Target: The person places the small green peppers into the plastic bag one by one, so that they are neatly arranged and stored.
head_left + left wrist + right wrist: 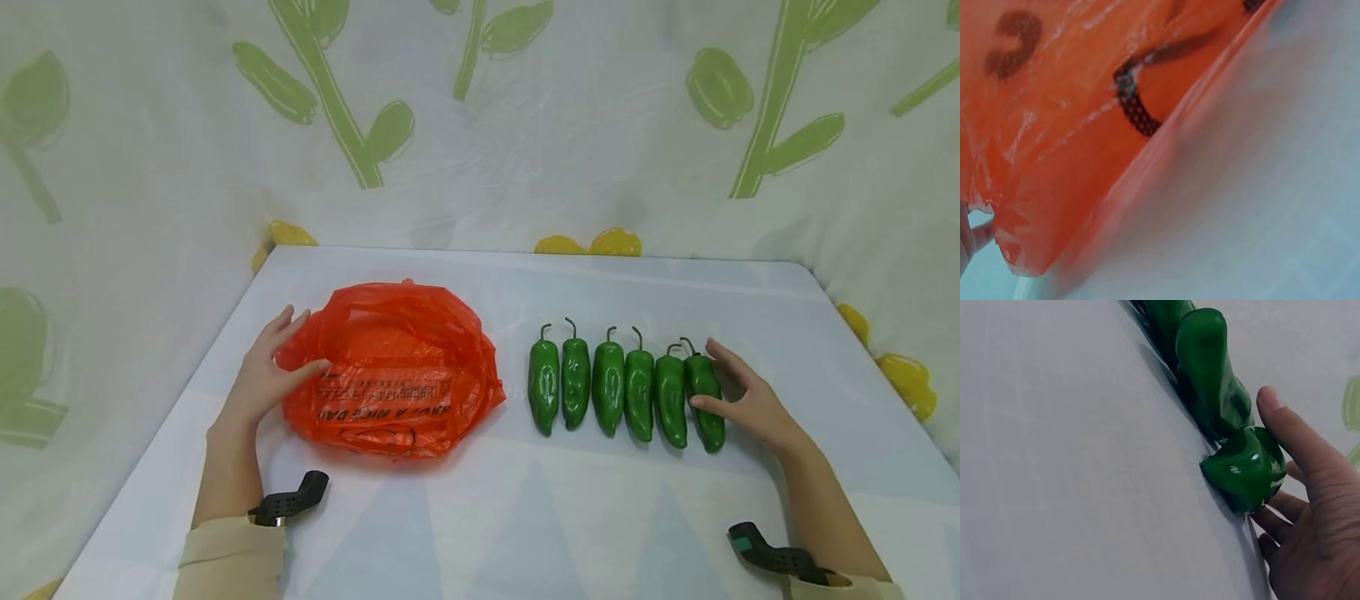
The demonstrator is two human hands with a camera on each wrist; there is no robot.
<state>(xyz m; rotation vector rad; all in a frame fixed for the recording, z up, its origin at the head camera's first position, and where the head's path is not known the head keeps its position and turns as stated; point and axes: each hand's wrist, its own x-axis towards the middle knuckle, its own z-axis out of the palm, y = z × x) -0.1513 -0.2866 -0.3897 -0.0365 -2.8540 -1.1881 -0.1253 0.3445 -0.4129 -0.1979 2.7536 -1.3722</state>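
In the head view my left hand (258,375) is at the left side of a red plastic bag (397,367) with black print. Its fingers are spread and the thumb reaches over the bag's edge. The left wrist view shows the bag close up, with only a bit of the hand at the lower left. My right hand (753,404) is at the rightmost green pepper (708,404), thumb over it and fingers along its far side. In the right wrist view the thumb and fingers of that hand (1316,506) stand apart around the pepper (1250,465).
Several more green peppers, among them the leftmost pepper (543,387), lie in a row with stems pointing away from me. The white table (487,525) has pale blue triangles. Behind it hangs a white cloth (525,150) with green plant patterns. Each wrist wears a black camera mount.
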